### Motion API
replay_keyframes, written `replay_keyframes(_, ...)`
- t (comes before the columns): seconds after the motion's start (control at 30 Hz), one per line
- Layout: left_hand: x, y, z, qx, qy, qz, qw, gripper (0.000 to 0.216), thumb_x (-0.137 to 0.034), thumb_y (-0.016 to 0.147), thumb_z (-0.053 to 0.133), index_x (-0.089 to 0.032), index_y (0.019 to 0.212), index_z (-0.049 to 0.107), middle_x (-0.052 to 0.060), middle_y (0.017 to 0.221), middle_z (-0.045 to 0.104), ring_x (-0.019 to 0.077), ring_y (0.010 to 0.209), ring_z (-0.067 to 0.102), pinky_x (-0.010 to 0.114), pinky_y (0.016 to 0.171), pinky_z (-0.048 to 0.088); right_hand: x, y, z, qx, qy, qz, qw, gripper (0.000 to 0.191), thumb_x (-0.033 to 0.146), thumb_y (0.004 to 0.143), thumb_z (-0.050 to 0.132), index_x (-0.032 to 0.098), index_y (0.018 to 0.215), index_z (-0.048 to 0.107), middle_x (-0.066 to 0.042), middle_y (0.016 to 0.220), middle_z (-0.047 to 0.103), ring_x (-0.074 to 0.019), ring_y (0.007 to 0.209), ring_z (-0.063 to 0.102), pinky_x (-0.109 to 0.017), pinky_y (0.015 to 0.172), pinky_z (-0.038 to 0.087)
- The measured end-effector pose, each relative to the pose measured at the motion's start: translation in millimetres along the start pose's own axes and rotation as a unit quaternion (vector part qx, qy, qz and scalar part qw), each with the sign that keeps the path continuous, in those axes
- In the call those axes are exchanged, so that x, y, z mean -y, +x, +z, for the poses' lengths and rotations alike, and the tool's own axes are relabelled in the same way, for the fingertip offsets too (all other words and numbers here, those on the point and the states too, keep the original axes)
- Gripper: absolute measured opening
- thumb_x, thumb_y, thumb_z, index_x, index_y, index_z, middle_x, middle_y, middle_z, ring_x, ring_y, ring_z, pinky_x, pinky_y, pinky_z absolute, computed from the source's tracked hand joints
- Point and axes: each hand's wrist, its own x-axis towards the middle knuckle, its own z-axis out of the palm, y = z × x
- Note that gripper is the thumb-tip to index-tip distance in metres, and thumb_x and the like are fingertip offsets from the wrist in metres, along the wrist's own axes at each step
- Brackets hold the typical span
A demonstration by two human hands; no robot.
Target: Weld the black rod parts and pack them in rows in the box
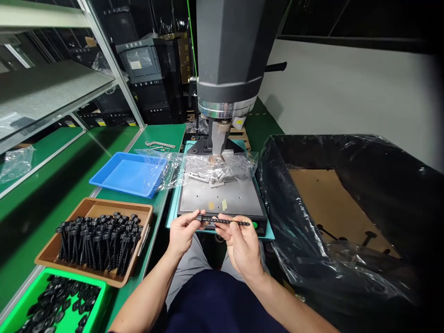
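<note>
Both hands hold a black ribbed rod (224,221) level across my body, just in front of the machine's base. My left hand (182,233) pinches its wider head end at the left. Around the shaft and towards the thin right end close the fingers of my right hand (245,249). Beyond the rod lies the metal base plate (204,199), with small holes and two bits of tape. Clear plastic film (239,167) drapes over the fixture under the press machine's horn (219,138).
On the green bench at left are a brown tray (147,210) of similar black rods, a green tray (106,296) of small black parts, a blue tray (121,173) and wrenches (161,145). At right stands a black-lined bin (277,194) with cardboard and a few black pieces inside.
</note>
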Motion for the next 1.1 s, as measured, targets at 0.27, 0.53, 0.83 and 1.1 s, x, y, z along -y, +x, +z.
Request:
replay_keyframes(0.27, 8, 2, 12, -0.051, 0.034, 0.035, 0.997, 0.039, -0.029, 0.078, 0.07, -0.02, 0.115, 0.067, 0.011, 0.114, 0.069, 0.0208, 0.084, 0.071, 0.034, 0.072, 0.059, -14, -3, -15, 0.037, -0.015, 0.008, 0.999, 0.021, 0.036, 0.088, 0.064, 0.026, 0.097, 0.048, -0.006, 0.117, 0.063, -0.0243, 0.098, 0.067, -0.039, 0.078, 0.057)
replay_keyframes(0.53, -2, 33, -6, 0.135, 0.31, 0.187, 0.922, 0.038, -0.025, 0.087, 0.057, -0.028, 0.124, 0.061, 0.007, 0.128, 0.061, 0.0242, 0.122, 0.054, 0.044, 0.106, 0.041, -3, 37, -31, 0.147, -0.217, 0.033, 0.965, 0.042, 0.052, 0.086, 0.059, 0.021, 0.114, 0.063, -0.012, 0.115, 0.064, -0.0242, 0.099, 0.063, -0.04, 0.087, 0.051)
replay_keyframes(0.83, 25, 52, 22, 0.105, 0.166, 0.012, 0.98, 0.043, -0.031, 0.075, 0.072, -0.025, 0.117, 0.065, 0.011, 0.135, 0.054, 0.029, 0.126, 0.048, 0.047, 0.108, 0.037, -12, 93, -27, 0.109, -0.151, 0.109, 0.976, 0.037, 0.045, 0.076, 0.07, 0.017, 0.1, 0.069, -0.003, 0.081, 0.062, -0.0105, 0.058, 0.051, -0.023, 0.05, 0.041)
replay_keyframes(1.1, 48, 134, 27, -0.057, -0.318, -0.266, 0.908, 0.023, -0.032, 0.08, 0.068, -0.015, 0.093, 0.063, 0.013, 0.109, 0.067, 0.0195, 0.094, 0.068, 0.028, 0.08, 0.057, -3, 172, -20, 0.066, -0.247, 0.009, 0.967, 0.029, 0.038, 0.074, 0.063, 0.018, 0.094, 0.068, -0.002, 0.076, 0.064, -0.0142, 0.064, 0.056, -0.026, 0.062, 0.046)
